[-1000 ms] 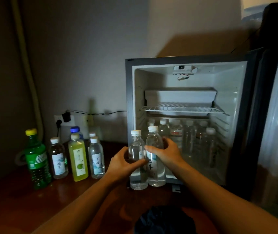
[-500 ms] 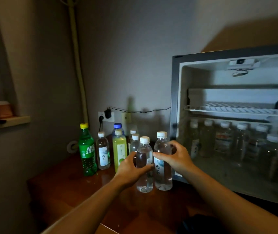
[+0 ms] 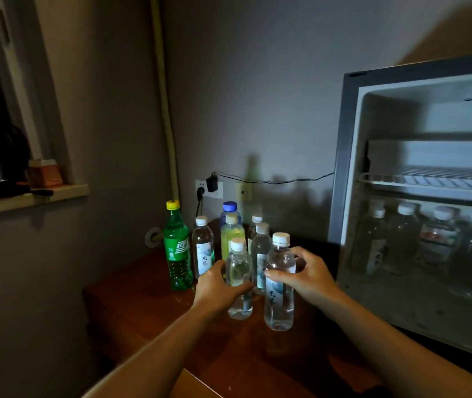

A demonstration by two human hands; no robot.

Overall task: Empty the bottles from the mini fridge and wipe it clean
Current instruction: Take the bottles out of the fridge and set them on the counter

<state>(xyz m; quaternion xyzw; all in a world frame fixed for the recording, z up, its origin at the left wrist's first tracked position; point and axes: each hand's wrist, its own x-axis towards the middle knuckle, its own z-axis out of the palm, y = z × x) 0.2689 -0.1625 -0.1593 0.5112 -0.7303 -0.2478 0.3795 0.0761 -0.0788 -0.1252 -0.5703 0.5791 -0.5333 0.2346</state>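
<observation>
My left hand (image 3: 218, 285) grips a clear water bottle (image 3: 239, 300) with a white cap. My right hand (image 3: 309, 275) grips a second, taller-looking clear water bottle (image 3: 279, 305). Both bottles stand upright at the dark wooden table (image 3: 148, 308), just in front of a cluster of bottles. The mini fridge (image 3: 344, 168) stands open at the right, with several clear bottles (image 3: 404, 239) still on its floor under a wire shelf (image 3: 430, 180).
The cluster holds a green soda bottle (image 3: 176, 251), a labelled water bottle (image 3: 203, 248), a yellow-green drink (image 3: 231, 237) and a blue-capped bottle (image 3: 230, 208). A wall socket with plugs (image 3: 210, 186) is behind them. A window ledge (image 3: 28, 198) with a kettle is at left.
Both hands have carried the two water bottles leftward, away from the fridge opening, to just in front of the bottle cluster. The view has swung left.
</observation>
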